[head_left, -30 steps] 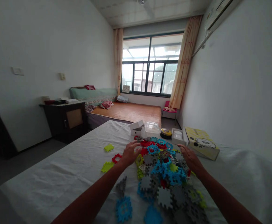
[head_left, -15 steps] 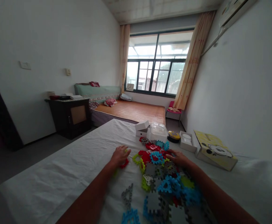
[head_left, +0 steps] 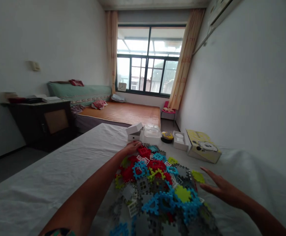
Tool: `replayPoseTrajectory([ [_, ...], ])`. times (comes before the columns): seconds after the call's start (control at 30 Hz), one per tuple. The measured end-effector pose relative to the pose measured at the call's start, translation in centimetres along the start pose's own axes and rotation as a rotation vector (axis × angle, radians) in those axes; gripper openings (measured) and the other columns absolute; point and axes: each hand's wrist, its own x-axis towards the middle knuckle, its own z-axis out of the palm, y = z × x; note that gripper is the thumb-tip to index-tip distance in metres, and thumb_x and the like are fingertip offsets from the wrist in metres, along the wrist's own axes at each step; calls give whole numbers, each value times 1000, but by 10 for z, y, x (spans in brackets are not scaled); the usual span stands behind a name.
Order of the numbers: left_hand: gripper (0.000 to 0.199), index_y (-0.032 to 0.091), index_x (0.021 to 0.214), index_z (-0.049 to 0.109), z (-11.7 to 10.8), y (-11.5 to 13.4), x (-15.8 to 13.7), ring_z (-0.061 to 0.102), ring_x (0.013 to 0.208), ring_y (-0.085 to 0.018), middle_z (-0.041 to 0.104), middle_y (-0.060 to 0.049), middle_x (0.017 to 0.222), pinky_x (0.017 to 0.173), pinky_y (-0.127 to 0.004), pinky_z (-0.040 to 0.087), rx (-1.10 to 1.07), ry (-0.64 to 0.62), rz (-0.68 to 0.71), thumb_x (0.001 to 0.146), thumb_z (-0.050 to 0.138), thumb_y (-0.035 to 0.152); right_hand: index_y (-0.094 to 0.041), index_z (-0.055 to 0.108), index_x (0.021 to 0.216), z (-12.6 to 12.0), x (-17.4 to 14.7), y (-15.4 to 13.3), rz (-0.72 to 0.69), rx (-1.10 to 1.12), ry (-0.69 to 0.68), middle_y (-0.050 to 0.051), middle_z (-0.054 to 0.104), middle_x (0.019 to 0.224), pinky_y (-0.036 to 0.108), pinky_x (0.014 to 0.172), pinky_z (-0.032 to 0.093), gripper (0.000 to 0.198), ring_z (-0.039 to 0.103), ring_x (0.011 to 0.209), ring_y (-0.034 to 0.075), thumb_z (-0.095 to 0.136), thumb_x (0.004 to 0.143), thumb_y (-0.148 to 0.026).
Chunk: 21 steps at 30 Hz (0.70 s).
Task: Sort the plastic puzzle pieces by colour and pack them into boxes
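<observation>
A heap of plastic interlocking building tiles [head_left: 157, 190] with toothed edges, in red, blue, lime green, grey and white, spreads over the white sheet. My left hand [head_left: 133, 148] reaches to the far left edge of the heap, fingers stretched out and touching the pieces beside a red tile [head_left: 144, 151]. To the right of the heap, my right hand [head_left: 218, 186] is open, thumb and fingers apart, with nothing in it. Its fingertips are close to a lime green tile [head_left: 198, 176]. White window-frame pieces [head_left: 133, 208] lie among the tiles.
Behind the heap stand an open white box [head_left: 134, 131], a clear plastic container [head_left: 152, 131], a round black and yellow tin [head_left: 167, 137], a small white box [head_left: 180, 141] and a yellow cartoon box [head_left: 203, 147]. A bed [head_left: 133, 113] is beyond the sheet's far edge.
My left hand has moved forward to the heap's far end. My right hand has come off the pieces to the right side and opened. The tiles lie closer together, and the view has turned right.
</observation>
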Motion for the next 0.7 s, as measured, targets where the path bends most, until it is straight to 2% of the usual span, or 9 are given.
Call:
replayPoseTrajectory([
  [0.1, 61, 19, 115, 64, 12, 8, 1, 57, 112, -23, 67, -5, 117, 98, -30, 41, -44, -77, 53, 89, 28, 61, -20, 36, 143, 30, -20, 18, 24, 32, 10, 9, 40, 146, 41, 110, 31, 87, 38, 133, 28, 54, 72, -66],
  [0.17, 67, 15, 113, 65, 13, 20, -5, 61, 106, -23, 68, -7, 114, 94, -31, 45, -52, -117, 75, 91, 22, 60, -17, 40, 141, 51, -15, 6, 42, 67, 109, 12, 42, 144, 43, 111, 29, 82, 37, 133, 29, 46, 76, -67],
  [0.27, 66, 15, 106, 69, 7, 50, -27, 63, 101, -23, 70, -8, 109, 93, -33, 46, -22, -157, 126, 92, 22, 59, -15, 45, 136, 70, 7, -40, 1, 185, 134, 13, 50, 137, 45, 111, 29, 77, 40, 131, 29, 34, 81, -68],
  [0.33, 55, 20, 105, 70, 2, 82, -53, 56, 113, -24, 67, -7, 117, 102, -35, 38, 18, -152, 189, 91, 33, 57, -15, 44, 136, 67, 17, -76, -53, 290, 71, 13, 49, 138, 45, 111, 29, 77, 41, 130, 28, 31, 82, -68],
  [0.4, 43, 26, 112, 67, 3, 122, -91, 45, 125, -23, 57, -3, 132, 110, -36, 28, 50, -128, 287, 91, 39, 51, -17, 41, 139, 54, 18, -102, -98, 373, 53, 12, 44, 143, 44, 112, 26, 76, 37, 133, 26, 31, 83, -68],
  [0.47, 36, 29, 117, 63, 11, 163, -135, 41, 129, -23, 54, -3, 135, 111, -39, 27, 153, -128, 545, 93, 40, 45, -21, 38, 141, 36, 6, -111, -135, 415, 97, 9, 40, 146, 43, 112, 26, 71, 35, 135, 25, 32, 86, -65],
  [0.57, 37, 33, 122, 58, 38, 209, -199, 37, 133, -23, 51, 0, 137, 112, -41, 26, 289, -213, 899, 91, 45, 48, -26, 38, 141, 10, -31, -89, -155, 388, 92, 8, 42, 144, 45, 104, 38, 68, 46, 126, 27, 44, 83, -61],
  [0.63, 36, 34, 125, 55, 59, 223, -230, 29, 137, -21, 47, 3, 142, 113, -41, 22, 402, -248, 1112, 92, 43, 44, -30, 40, 140, 0, -64, -61, -124, 335, -12, 8, 44, 143, 43, 97, 45, 73, 53, 119, 30, 59, 74, -57],
  [0.7, 34, 34, 124, 55, 79, 225, -245, 25, 139, -21, 44, 5, 144, 113, -42, 22, 495, -229, 1279, 93, 44, 38, -33, 42, 139, -2, -95, -36, -113, 300, -129, 7, 44, 143, 40, 95, 47, 82, 54, 117, 31, 72, 64, -50],
])
